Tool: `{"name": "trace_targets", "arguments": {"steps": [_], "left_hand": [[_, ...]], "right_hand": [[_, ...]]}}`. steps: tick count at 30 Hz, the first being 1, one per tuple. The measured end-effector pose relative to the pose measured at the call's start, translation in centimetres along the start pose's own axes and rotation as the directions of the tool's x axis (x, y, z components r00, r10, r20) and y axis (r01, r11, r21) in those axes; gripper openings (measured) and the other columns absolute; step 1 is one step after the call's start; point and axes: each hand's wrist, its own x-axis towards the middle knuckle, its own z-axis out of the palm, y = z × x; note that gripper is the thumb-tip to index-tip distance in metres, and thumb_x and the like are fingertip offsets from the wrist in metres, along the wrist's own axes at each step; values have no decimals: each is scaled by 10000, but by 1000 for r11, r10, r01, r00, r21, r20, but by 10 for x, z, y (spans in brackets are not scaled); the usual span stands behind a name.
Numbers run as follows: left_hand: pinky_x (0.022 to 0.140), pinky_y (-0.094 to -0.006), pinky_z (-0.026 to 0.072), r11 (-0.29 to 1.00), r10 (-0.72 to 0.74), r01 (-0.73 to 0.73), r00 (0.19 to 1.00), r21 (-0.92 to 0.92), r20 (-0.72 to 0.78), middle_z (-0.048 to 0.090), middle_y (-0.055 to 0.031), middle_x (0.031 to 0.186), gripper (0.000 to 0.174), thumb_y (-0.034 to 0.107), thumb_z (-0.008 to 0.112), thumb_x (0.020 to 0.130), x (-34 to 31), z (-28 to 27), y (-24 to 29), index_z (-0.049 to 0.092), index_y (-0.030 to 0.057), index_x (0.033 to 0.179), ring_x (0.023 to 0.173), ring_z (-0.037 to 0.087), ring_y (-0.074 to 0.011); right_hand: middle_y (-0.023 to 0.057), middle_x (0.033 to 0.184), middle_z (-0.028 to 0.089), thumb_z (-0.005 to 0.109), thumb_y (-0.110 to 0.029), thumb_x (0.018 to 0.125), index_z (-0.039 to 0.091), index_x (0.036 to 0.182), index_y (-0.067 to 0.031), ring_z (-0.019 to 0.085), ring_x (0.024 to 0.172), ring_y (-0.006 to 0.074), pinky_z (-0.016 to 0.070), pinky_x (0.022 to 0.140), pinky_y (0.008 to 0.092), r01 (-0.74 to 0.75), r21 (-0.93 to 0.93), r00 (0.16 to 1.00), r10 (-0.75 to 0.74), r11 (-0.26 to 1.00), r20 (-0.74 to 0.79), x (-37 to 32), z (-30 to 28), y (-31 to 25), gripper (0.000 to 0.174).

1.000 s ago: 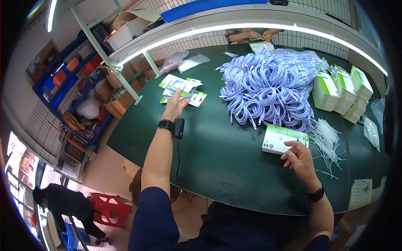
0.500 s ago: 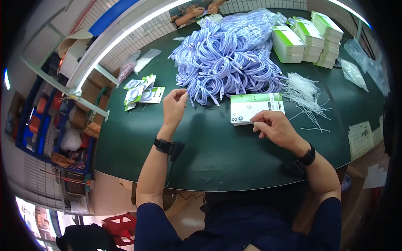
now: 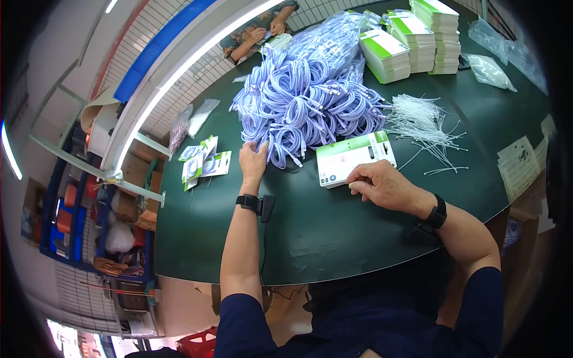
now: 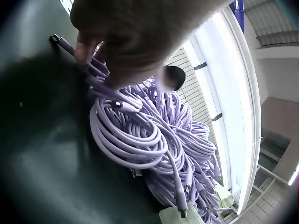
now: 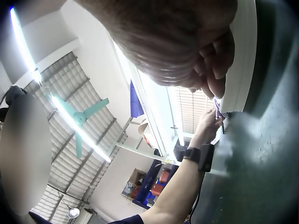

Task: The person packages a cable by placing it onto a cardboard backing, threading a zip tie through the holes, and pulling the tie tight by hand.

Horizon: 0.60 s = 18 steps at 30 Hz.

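Note:
My left hand (image 3: pixel 253 166) is at the near left edge of a big pile of lilac charging cables (image 3: pixel 304 101). In the left wrist view its thumb and fingers curl round part of a coiled cable (image 4: pixel 98 74), whose metal plug sticks out past them. My right hand (image 3: pixel 385 186) lies over the near right corner of a small stack of white and green packaging cards (image 3: pixel 343 156). Its fingers are loosely curled with their tips at the stack's edge, and nothing shows in them. The right wrist view shows the right hand (image 5: pixel 187 46) close against the stack's side (image 5: pixel 240 60).
Packed cable cards (image 3: pixel 206 164) lie at the left of the dark green table (image 3: pixel 298 238). White cable ties (image 3: pixel 421 122) are spread right of the card stack. Tall card stacks (image 3: pixel 412 39) and a clear bag (image 3: pixel 489 71) stand behind. Across the table another person's hands (image 3: pixel 265 33) are at work.
My left hand has left the packed cards at the left and moved right to the cable pile, where it has taken hold of a coil. My right hand has stayed at the card stack.

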Motion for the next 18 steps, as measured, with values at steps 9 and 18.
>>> {"name": "trace_targets", "arguments": {"steps": [9,18], "left_hand": [[835,-523,559,823,243,-242,968,514,66,755,-183,916,284,293,768,901,-23,-60,36,774,12,944,933,681,-419],[668,-351,513,977,14,-53,982,-204,-189,702,-97,802,226,199,692,1005,-22,-115,124,761,-15,987,666,611,-200]], "right_hand": [[95,790,732,683,-57,1015,730,1057,37,680,632,138,565,630,288,24,-51,1000,-24,998,4,-2,-1,-2,114],[78,851,750,676,-37,1008,738,1069,30,694,660,129,572,638,264,31,-64,999,-30,997,21,-2,-1,-2,110]]}}
